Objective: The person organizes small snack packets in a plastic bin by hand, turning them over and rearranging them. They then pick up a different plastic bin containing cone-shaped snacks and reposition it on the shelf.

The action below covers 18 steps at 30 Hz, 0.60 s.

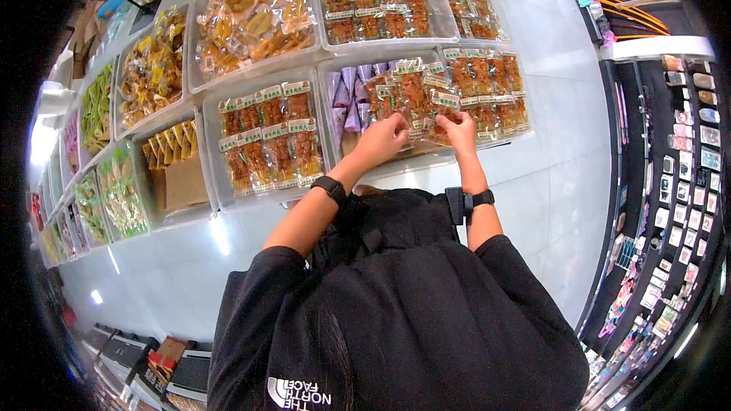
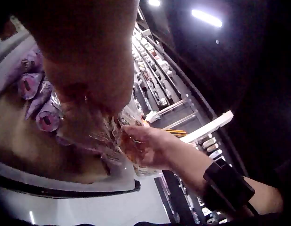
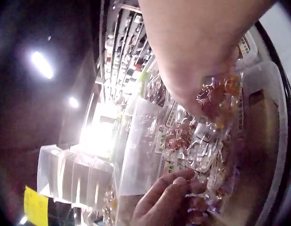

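Left hand (image 1: 379,141), right hand (image 1: 461,134), gripping clear packets (image 1: 419,105)

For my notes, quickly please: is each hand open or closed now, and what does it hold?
Left hand: closed, pinching clear packets.
Right hand: closed, also pinching clear packets.

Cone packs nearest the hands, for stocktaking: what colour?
The cone packs are purple, clearest in the head view.

Upright walls of clear plastic bins (image 1: 442,7), packed side by side, bar sideways passage, though open tops admit a hand from above. The left hand (image 1: 383,139), right hand (image 1: 460,135) and flat clear packets of reddish-brown food (image 1: 412,97) crowd the space beside purple cone-shaped packets (image 1: 343,99); room lies over brown cardboard (image 1: 183,184) before yellow cone-shaped packets (image 1: 169,144).
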Motion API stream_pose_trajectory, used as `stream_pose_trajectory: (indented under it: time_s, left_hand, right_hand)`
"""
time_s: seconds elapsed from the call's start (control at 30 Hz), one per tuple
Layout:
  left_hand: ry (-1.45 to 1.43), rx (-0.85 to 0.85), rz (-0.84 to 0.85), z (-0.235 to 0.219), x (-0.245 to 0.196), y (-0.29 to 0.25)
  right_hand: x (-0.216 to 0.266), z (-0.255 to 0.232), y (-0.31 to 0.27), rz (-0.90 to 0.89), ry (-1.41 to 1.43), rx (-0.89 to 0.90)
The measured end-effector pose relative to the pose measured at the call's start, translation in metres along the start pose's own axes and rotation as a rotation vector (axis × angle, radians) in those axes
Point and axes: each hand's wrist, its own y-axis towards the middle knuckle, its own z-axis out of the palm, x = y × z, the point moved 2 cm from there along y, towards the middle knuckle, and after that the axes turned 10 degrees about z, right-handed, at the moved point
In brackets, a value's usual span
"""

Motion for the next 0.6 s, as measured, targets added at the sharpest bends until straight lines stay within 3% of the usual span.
stream_pose_trajectory:
  time_s: [0.17,0.3,0.37,0.43,0.5,0.57,0.6]
  left_hand:
    - [0.063,-0.038,-0.022,-0.009,0.011,-0.015]
    - [-0.034,-0.091,-0.035,-0.023,0.016,-0.027]
    - [0.015,-0.123,-0.041,-0.031,0.010,-0.033]
    - [-0.013,-0.144,-0.032,-0.035,0.008,-0.034]
    - [-0.059,-0.118,0.007,-0.039,0.000,-0.036]
    - [-0.102,-0.094,0.045,-0.038,-0.003,-0.035]
    - [-0.152,-0.132,0.161,-0.034,-0.003,-0.034]
  right_hand:
    - [-0.011,0.004,-0.001,-0.175,0.006,-0.148]
    - [-0.003,-0.006,-0.011,-0.004,0.229,-0.038]
    - [-0.011,-0.003,-0.006,-0.087,0.172,-0.131]
    - [0.008,-0.012,-0.022,-0.033,0.316,-0.058]
    - [0.028,-0.025,-0.038,-0.042,0.260,0.000]
    - [0.044,-0.030,-0.049,-0.031,0.433,0.105]
    - [0.059,-0.033,-0.060,-0.011,0.406,0.187]
